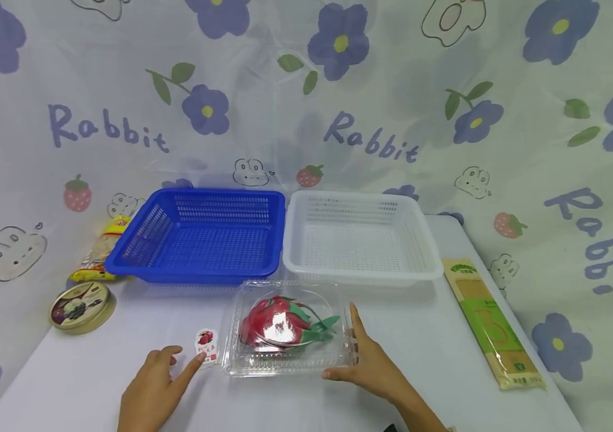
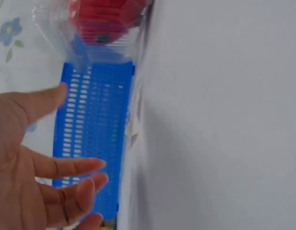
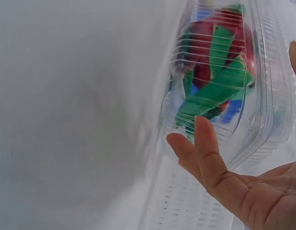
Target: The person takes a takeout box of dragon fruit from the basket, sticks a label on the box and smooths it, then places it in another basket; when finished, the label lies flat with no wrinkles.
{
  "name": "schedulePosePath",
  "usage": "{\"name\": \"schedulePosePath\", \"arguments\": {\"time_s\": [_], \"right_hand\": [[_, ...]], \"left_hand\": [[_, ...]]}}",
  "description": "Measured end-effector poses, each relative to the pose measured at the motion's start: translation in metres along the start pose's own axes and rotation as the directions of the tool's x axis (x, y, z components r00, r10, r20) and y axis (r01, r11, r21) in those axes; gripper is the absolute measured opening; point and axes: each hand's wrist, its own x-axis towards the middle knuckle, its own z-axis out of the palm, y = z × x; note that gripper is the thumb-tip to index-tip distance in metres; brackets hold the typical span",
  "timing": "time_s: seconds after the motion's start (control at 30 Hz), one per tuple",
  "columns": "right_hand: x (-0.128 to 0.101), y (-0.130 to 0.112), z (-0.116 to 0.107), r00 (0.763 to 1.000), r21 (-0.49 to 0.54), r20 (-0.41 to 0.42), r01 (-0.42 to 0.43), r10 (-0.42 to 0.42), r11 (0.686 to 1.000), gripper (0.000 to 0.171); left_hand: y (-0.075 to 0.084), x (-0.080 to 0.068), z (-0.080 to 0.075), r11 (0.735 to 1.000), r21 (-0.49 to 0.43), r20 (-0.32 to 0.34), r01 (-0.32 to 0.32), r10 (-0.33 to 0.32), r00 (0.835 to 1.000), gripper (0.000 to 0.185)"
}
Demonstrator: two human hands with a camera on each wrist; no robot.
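Far left: tin (image 1: 80,305) on the table (image 1: 436,354); bag (image 1: 102,252) behind it, partly hidden by the blue basket (image 1: 193,276).

Left hand (image 1: 152,384), near side: thumb out, fingers loosely bent, nothing held. Thumb tip overlaps the lower part of the label (image 1: 206,342) in the head view; can't tell if it's really touching.

Box (image 1: 290,360) sits centre, just right of the label, in front of where the two baskets meet. Clear, lidded, with a red-and-green fruit (image 1: 263,327) inside. Can't confirm its base is fully down on the table.

Handling, best guess: light, thin-walled, stiff at the ribs, springy on the flat faces. Slick. Will dent or crackle if squeezed, and the lid may pop. Fruit could slide if tilted. Take it low by both short ends, fingers under the rim; stay off the lid dome.

Right hand (image 1: 368,363) is spread at the box's right end: index along the side, thumb by the front corner. Contact looks likely, pressure can't be told.

White basket (image 1: 362,275) behind, next to the blue one. Far right: long flat pack (image 1: 492,324), lying near the table edge.
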Motion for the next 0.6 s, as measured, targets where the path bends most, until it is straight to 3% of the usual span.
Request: {"name": "schedulePosePath", "arguments": {"time_s": [0.1, 0.27, 0.43, 0.6], "right_hand": [[0.0, -0.001, 0.001, 1.0, 0.001, -0.006, -0.007, 0.007, 1.0, 0.131], [-0.002, -0.001, 0.002, 1.0, 0.009, -0.024, -0.013, 0.013, 1.0, 0.13], [-0.003, 0.0, 0.001, 0.999, 0.006, -0.038, -0.024, 0.024, 1.0, 0.129], [-0.002, 0.002, 0.001, 0.999, 0.006, -0.044, -0.022, 0.022, 1.0, 0.128]], "left_hand": [[0.0, -0.001, 0.005, 0.999, 0.041, 0.003, 0.0, 0.0, 1.0, 0.073], [0.007, -0.002, 0.01, 0.993, 0.11, -0.068, -0.05, 0.058, 0.996, 0.056], [0.015, 0.004, 0.015, 0.985, 0.158, -0.093, -0.073, 0.089, 0.992, 0.067], [0.018, 0.008, 0.02, 0.981, 0.186, -0.127, -0.057, 0.082, 0.988, 0.072]]}}
